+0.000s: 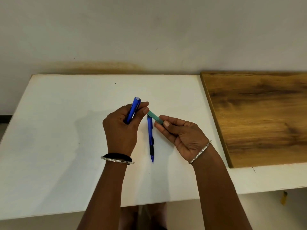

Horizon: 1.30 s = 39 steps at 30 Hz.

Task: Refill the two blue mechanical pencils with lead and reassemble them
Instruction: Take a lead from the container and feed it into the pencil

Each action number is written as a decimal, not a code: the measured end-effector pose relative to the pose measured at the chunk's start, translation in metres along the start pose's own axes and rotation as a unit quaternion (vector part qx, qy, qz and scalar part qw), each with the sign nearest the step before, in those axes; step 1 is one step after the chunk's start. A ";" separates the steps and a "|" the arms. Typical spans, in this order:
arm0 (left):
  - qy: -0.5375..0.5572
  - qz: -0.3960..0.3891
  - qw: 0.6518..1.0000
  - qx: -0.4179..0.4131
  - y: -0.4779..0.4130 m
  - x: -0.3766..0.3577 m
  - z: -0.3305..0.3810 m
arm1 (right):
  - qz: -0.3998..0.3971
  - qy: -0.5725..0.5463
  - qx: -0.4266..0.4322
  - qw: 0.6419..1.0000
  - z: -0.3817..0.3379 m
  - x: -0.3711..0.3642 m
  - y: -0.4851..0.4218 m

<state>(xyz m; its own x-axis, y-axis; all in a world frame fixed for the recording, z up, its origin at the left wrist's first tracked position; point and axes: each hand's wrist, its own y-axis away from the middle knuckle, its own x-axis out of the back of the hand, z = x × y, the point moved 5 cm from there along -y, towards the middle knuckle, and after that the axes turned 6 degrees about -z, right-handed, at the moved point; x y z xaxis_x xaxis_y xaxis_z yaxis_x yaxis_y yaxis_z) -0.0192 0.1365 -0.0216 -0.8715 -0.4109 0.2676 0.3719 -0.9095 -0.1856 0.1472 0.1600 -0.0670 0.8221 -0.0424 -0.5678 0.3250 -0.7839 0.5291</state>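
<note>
- Over the left half of the white table [58, 138], my left hand [121, 125] curls round one blue pencil [134, 110]. It holds the pencil tilted, with its top end up and away from me, and that end looks open.
- On that wrist sit a black band [116, 154] and a left bangle [116, 161].
- My left thumb and forefinger tips also touch the far end of the green lead case [154, 117], which slants in the air between my hands.
- Below the case, the second pencil [150, 138] lies flat on the table with its tip toward me. Neither hand touches it.
- My right hand [181, 135] pinches the near end of the case between thumb and fingers. A right bangle [200, 152] sits on that wrist.
- At the far right, a wood board [257, 117] lies on the table, well apart from my hands.
</note>
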 end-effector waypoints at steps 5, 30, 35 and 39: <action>-0.009 0.007 1.000 0.017 -0.001 0.001 -0.005 | -0.004 -0.001 -0.003 1.000 -0.001 -0.001 0.001; 0.077 0.056 0.978 0.187 0.001 0.013 -0.034 | -0.050 0.064 0.030 0.996 -0.010 -0.007 0.003; 0.102 0.047 0.971 0.210 0.003 0.012 -0.038 | -0.050 0.116 0.055 0.990 -0.013 -0.007 0.003; 0.127 0.051 0.963 0.234 0.005 0.011 -0.047 | -0.048 0.131 0.073 0.988 -0.015 -0.007 0.004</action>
<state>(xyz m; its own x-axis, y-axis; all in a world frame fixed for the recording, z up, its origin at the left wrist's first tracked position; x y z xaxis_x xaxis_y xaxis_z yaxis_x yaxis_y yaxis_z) -0.0423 0.1305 -0.0638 -0.8508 -0.5251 0.0195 0.5111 -0.8182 0.2634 0.1497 0.1669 -0.0513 0.8897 0.1838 -0.4179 0.3527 -0.8580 0.3735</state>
